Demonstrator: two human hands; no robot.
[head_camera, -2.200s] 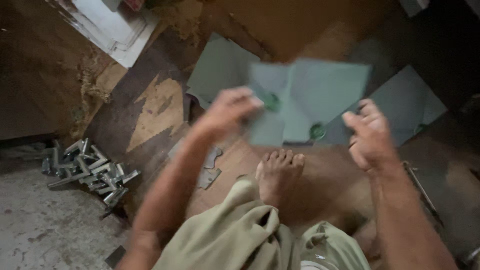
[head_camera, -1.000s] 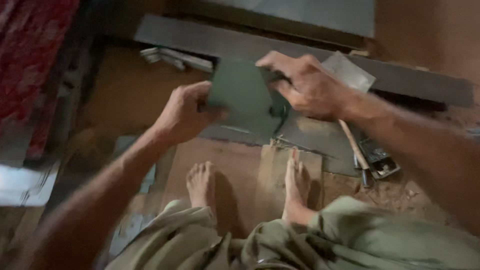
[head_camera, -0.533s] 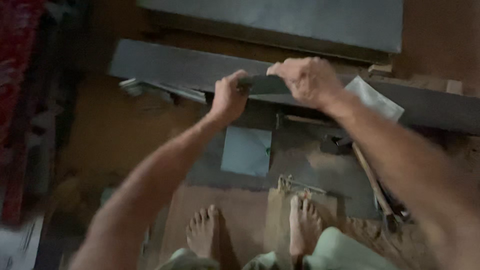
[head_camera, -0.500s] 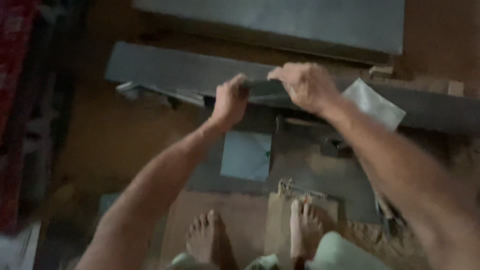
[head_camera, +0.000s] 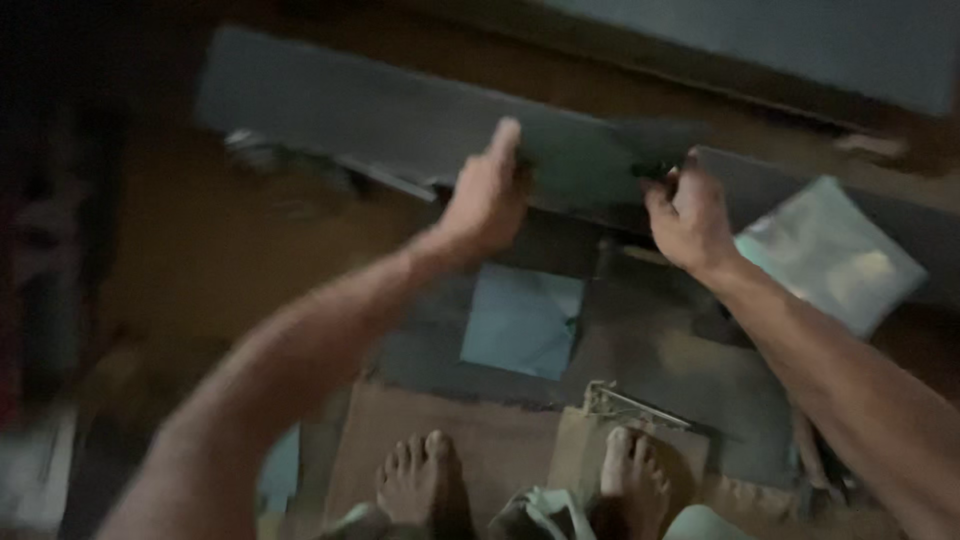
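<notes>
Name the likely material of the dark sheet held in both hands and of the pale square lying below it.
Dark sheet: probably thin sheet metal, matte grey-green; stiff, flat, thin-edged between left hand and right hand. Pale square: similar sheet, slight bluish sheen; blur leaves it open.

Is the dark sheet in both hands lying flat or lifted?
Lifted: the left hand and right hand grip the dark sheet by opposite edges.
</notes>
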